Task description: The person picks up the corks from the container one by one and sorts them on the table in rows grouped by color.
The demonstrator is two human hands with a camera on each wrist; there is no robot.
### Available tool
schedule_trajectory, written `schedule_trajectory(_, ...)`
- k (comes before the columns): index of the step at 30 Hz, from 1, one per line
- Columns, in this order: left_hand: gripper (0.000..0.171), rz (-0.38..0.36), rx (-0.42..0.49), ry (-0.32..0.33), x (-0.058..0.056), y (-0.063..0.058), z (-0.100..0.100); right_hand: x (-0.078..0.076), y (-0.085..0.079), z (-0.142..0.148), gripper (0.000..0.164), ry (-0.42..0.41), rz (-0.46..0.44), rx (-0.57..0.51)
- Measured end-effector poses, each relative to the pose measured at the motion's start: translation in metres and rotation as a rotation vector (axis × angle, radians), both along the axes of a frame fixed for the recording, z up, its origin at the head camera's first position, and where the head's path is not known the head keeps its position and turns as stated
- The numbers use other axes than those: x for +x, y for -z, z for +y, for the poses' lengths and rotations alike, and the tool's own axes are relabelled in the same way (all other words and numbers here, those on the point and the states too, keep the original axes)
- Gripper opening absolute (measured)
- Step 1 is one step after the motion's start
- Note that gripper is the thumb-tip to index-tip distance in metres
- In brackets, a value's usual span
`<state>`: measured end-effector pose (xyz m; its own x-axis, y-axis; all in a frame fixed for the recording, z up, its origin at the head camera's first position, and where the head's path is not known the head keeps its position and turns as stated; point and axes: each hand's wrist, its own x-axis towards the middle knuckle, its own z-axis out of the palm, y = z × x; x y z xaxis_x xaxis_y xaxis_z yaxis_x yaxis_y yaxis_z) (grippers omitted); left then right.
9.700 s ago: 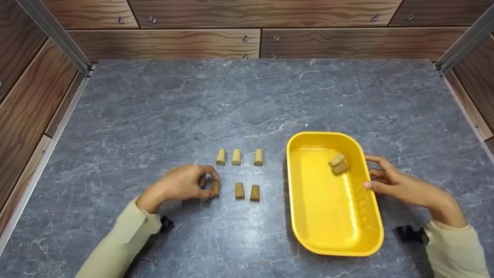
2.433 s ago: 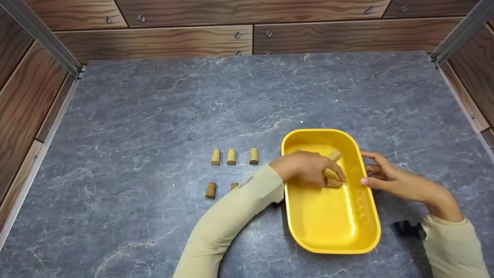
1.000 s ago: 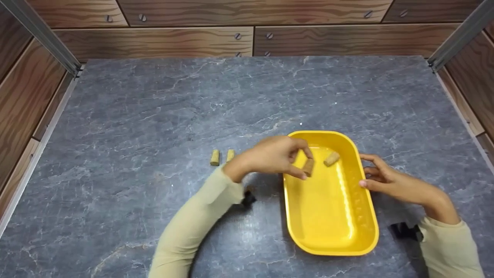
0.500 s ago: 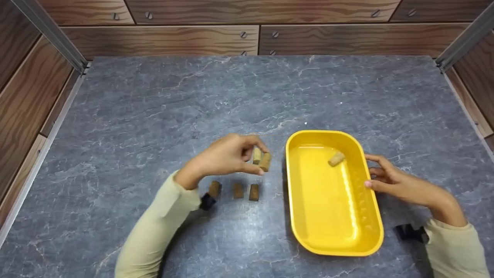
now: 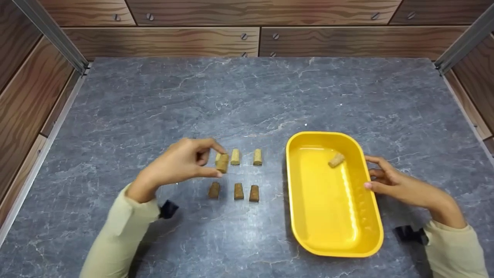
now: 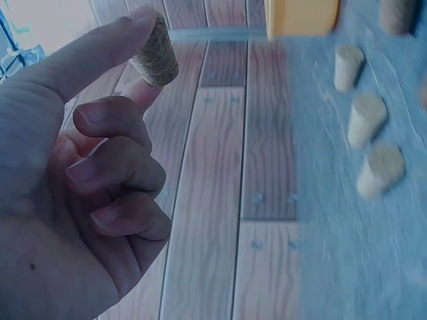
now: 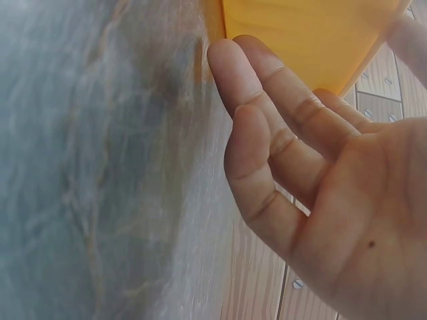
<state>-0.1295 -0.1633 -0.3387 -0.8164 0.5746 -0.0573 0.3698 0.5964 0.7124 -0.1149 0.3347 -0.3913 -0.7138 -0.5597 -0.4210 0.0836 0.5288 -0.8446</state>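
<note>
My left hand (image 5: 181, 162) pinches a tapered cork stopper (image 5: 222, 163) between thumb and index finger, the other fingers curled in. In the left wrist view the held cork (image 6: 159, 57) is seen at the fingertips, wide end downward. It overlaps the left end of a back row of three pale corks, including the middle cork (image 5: 235, 156) and right cork (image 5: 257, 156). Nearer lie three darker corks in a front row, the middle dark cork (image 5: 239, 191) among them. My right hand (image 5: 401, 183) touches the right side of a yellow tub (image 5: 291, 208), fingers loosely extended.
One cork (image 5: 336, 160) lies inside the tub toward its back right. The grey marbled table (image 5: 185, 96) is bordered by wood-patterned panels (image 5: 162, 42) at the back and sides. Black straps (image 5: 168, 209) are on both wrists.
The left hand set a dark cork at the front row's left end, then took another cork from the tub and carried it left over the back row. The right hand stays on the tub.
</note>
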Motion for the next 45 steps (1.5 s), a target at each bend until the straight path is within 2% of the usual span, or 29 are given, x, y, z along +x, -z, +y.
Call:
schedule_trajectory(8,0.038,-0.078,0.008,-0.097,0.005,0.019,-0.036,0.001,0.001,0.0,0.069,0.004,-0.002,0.009)
schedule_trajectory(14,0.037,-0.115,-0.026,-0.141,0.007,0.031,-0.049,0.001,0.001,0.001,0.069,0.006,-0.006,0.019)
schedule_trajectory(28,0.039,-0.191,-0.072,-0.163,0.006,0.056,-0.059,0.002,0.001,0.001,0.066,-0.004,-0.003,-0.022)
schedule_trajectory(38,0.038,-0.213,-0.135,-0.126,0.013,0.064,-0.057,0.001,0.0,0.0,0.066,-0.007,0.018,-0.009)
schedule_trajectory(45,0.038,-0.204,-0.189,-0.131,0.017,0.069,-0.059,0.001,0.0,-0.002,0.069,0.013,0.023,0.041)
